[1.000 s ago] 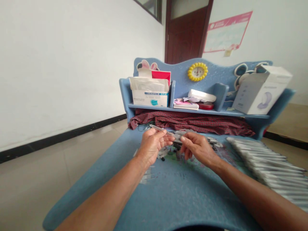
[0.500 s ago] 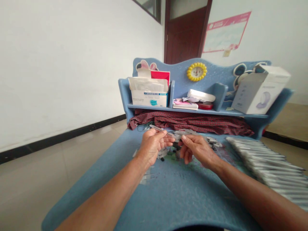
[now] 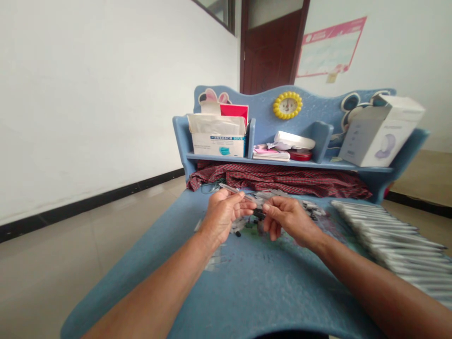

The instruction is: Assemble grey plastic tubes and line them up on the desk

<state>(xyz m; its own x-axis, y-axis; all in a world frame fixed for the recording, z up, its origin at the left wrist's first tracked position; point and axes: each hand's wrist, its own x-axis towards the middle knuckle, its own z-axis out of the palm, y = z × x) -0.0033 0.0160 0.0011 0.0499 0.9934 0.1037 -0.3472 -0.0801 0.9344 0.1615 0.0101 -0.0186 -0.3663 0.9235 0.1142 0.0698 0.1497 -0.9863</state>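
Note:
Between the thumb and fingers of my left hand (image 3: 226, 213) is a clear pen barrel (image 3: 230, 189), its near-left end sticking out past the thumb and slanting down to the right. My right hand (image 3: 287, 216) is closed in a pinch at the barrel's right side; whatever its fingertips hold is too small and blurred to name. Behind and beneath both hands lie loose clear and black pen parts (image 3: 271, 194). A small black piece (image 3: 238, 234) sits on the blue desk (image 3: 268, 287) below my left fingers.
A stack of finished-looking pens (image 3: 395, 245) covers the desk's right side. Checked red cloth (image 3: 282, 181) lies under the shelf (image 3: 226, 157), which bears a mask box (image 3: 219, 143), a white carton (image 3: 379, 136) and a red tin (image 3: 301, 155). Clear pieces (image 3: 214, 260) lie near my left wrist.
My right thumb and fingertips have moved slightly left and down, toward the left fingers. The left hand keeps its hold on the pen barrel, almost still.

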